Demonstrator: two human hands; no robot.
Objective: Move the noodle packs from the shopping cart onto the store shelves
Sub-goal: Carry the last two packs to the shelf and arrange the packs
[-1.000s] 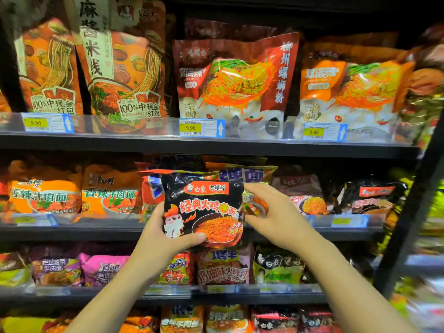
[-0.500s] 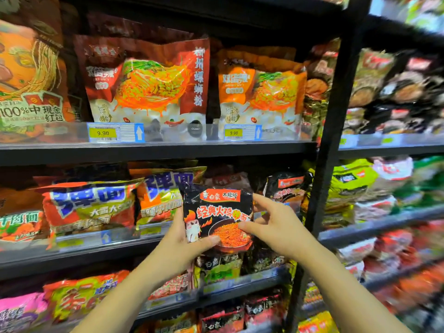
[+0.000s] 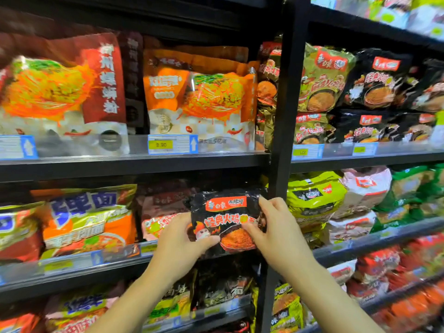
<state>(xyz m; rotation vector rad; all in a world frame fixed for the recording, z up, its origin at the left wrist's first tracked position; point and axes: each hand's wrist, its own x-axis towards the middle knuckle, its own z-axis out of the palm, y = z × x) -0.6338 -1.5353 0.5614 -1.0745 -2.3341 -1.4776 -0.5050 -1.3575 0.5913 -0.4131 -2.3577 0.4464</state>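
Observation:
I hold a black noodle pack (image 3: 225,212) with red and orange print upright in front of the middle shelf (image 3: 134,266), just left of the black shelf post (image 3: 284,145). My left hand (image 3: 179,243) grips its lower left edge, thumb on the front. On the pack's right side, my right hand (image 3: 276,233) pinches it, fingers curled over the top right corner. Matching black packs (image 3: 377,80) stand on the upper shelf of the bay to the right. The shopping cart is out of view.
Large orange and red noodle bags (image 3: 199,97) fill the upper left shelf behind price tags (image 3: 173,144). Green and white packs (image 3: 314,198) crowd the right bay's middle shelf. More packs line the lower shelves (image 3: 216,296).
My view has swung right along the shelves, bringing the right bay into sight. Both hands carried the black pack rightward, close to the shelf post, keeping the same grip.

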